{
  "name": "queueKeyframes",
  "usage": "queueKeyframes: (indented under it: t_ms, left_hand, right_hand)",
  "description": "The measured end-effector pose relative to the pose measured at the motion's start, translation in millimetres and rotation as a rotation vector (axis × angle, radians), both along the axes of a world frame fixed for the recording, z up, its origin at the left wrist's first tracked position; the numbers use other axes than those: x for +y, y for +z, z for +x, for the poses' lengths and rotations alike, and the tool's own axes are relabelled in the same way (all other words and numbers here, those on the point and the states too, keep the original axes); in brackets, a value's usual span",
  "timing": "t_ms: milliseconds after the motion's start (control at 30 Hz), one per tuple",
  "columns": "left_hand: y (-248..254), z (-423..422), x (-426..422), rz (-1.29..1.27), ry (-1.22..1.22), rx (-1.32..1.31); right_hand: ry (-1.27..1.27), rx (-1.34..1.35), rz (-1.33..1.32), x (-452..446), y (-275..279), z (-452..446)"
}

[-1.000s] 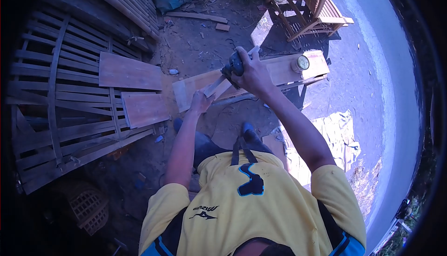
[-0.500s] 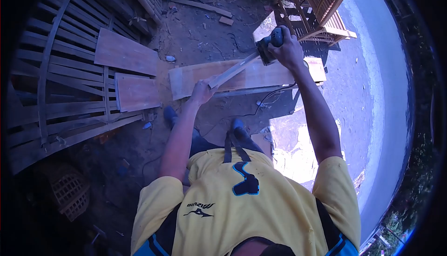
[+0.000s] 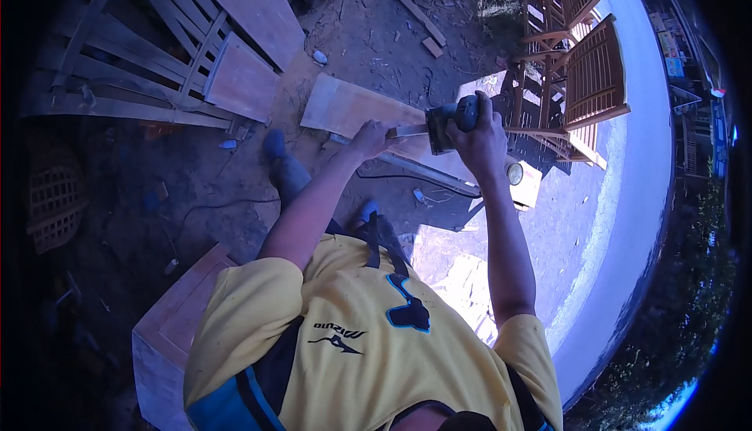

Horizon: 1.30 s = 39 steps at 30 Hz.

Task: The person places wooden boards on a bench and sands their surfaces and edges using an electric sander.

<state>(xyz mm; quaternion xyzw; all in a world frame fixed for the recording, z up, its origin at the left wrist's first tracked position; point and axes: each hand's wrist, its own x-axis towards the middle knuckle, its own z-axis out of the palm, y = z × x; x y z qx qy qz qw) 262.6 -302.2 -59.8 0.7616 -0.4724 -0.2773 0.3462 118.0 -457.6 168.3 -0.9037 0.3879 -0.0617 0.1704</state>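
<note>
My left hand (image 3: 372, 139) is closed around the near end of a narrow wooden strip (image 3: 407, 131), above a wide plank. My right hand (image 3: 482, 137) grips a dark power sander (image 3: 441, 128) from above, fingers wrapped over its rounded body. The sander's flat face lies against the strip, a short way from my left hand. Beyond the sander, the strip's far end is hidden. Beneath both hands stretches the wide wooden plank (image 3: 345, 106), raised off the ground like a bench.
Several folding wooden chairs (image 3: 591, 78) stand at the upper right beside the road. Two flat boards (image 3: 258, 8) lean on a slatted wooden frame (image 3: 149, 94) at left. A round tin (image 3: 515, 173) sits at the plank's right end. A black cable (image 3: 415, 180) runs below it.
The view has turned and shifted. The sander is now much closer to my left hand along the strip. A wooden cabinet-like piece has come into view at lower left.
</note>
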Motion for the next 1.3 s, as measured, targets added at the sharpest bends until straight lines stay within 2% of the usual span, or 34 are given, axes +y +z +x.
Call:
queueKeyframes:
  t_ms: [67,133,200,233,333,400,500,600,633,733,800,833,867,900,933,1000,1067,1133,1200,1267,1300]
  left_hand:
    - [-5,-4,-1,-0.092,0.009,0.044]
    - [-1,-7,2,-0.125,-0.021,0.059]
    - [23,-13,6,0.105,-0.052,0.047]
    - [21,-15,8,0.088,-0.098,0.039]
    - [10,-28,12,0.041,-0.154,-0.112]
    - [17,-33,15,-0.016,-0.092,0.002]
    - [-4,-36,13,-0.138,-0.076,-0.002]
    - [16,-30,6,-0.101,-0.1,0.038]
    - [20,-26,4,-0.094,-0.122,0.02]
    - [26,-13,-5,-0.09,-0.219,0.07]
    - [33,-8,-5,-0.11,-0.207,0.06]
    - [1,3,-4,-0.1,-0.249,0.04]
    - [-53,22,0,-0.133,-0.18,0.221]
    - [-60,29,-1,-0.139,-0.159,0.304]
    - [-66,36,-2,-0.145,-0.136,0.386]
    - [-20,32,-4,-0.085,-0.219,0.089]
    - [11,27,-9,-0.052,-0.275,-0.074]
    - [30,25,-15,0.23,-0.166,-0.017]
    - [23,32,-15,0.188,-0.17,-0.067]
    - [32,34,-18,0.18,-0.134,0.211]
    - [48,33,-20,0.176,-0.135,0.196]
  right_hand:
    - [-0.026,0.098,-0.014,-19,3,6]
    - [0.062,0.205,0.047,-6,20,21]
    - [0.185,0.209,0.105,13,18,24]
    - [0.223,0.235,0.183,28,31,26]
    - [0.263,0.246,0.198,23,25,10]
    - [0.152,0.244,0.174,-4,23,-9]
    - [-0.064,0.3,0.065,-72,13,-46]
    - [-0.234,0.003,-0.087,-114,-15,-90]
    - [-0.256,-0.015,-0.079,-112,-25,-96]
    - [-0.309,-0.21,0.016,-58,-24,-86]
    - [-0.187,-0.272,0.072,-7,-33,-69]
    - [-0.106,-0.227,0.121,23,-26,-61]
    - [-0.011,-0.212,0.176,46,-23,-54]
    - [0.1,-0.289,0.119,63,-28,-51]
    - [0.067,-0.311,0.121,68,-32,-47]
    - [0.129,-0.246,0.162,71,-37,-43]
    - [0.04,-0.292,0.161,44,-32,-49]
    - [-0.143,-0.302,0.128,0,-33,-64]
    - [-0.287,-0.237,0.115,-51,-27,-85]
    - [-0.448,-0.28,0.071,-92,-32,-111]
    - [-0.508,-0.259,0.098,-104,-36,-128]
